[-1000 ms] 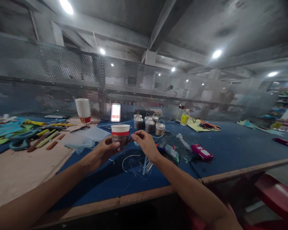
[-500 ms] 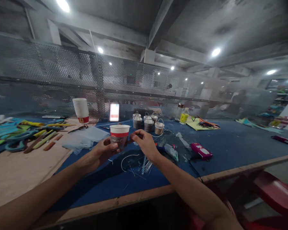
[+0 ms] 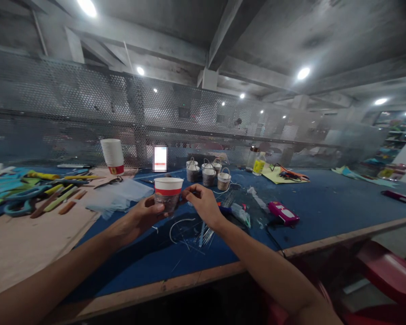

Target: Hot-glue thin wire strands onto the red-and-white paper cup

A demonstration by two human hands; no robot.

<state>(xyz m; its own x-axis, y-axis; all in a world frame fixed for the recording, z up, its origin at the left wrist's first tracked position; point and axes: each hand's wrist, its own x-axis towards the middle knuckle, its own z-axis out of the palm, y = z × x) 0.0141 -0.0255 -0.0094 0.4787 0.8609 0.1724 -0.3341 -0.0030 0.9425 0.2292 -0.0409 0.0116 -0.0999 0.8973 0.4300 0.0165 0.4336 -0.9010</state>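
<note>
My left hand (image 3: 135, 220) is wrapped around a paper cup (image 3: 168, 194), held upright above the blue table. The cup's rim is white with a red band, and a dark grey-brown covering surrounds its lower part. At the cup's right side, my right hand (image 3: 203, 203) has thumb and fingers pinched together; whatever is between the tips is too small to make out. Behind the hands stand several small covered cups with arched handles (image 3: 208, 176). Below them, a bent white strip (image 3: 174, 230) and a bundle of thin wires (image 3: 208, 234) lie on the table.
A stack of paper cups (image 3: 111, 155) stands at the back left near a lit phone screen (image 3: 160, 159). Scissors (image 3: 20, 205) and coloured sticks lie left. A magenta device (image 3: 283, 213) with a cable and a yellow bottle (image 3: 259, 163) are to the right. Mesh panels (image 3: 189, 117) rise behind.
Both hands and the cup stay in nearly the same place. The view has shifted very slightly, and the cup appears slightly turned.
</note>
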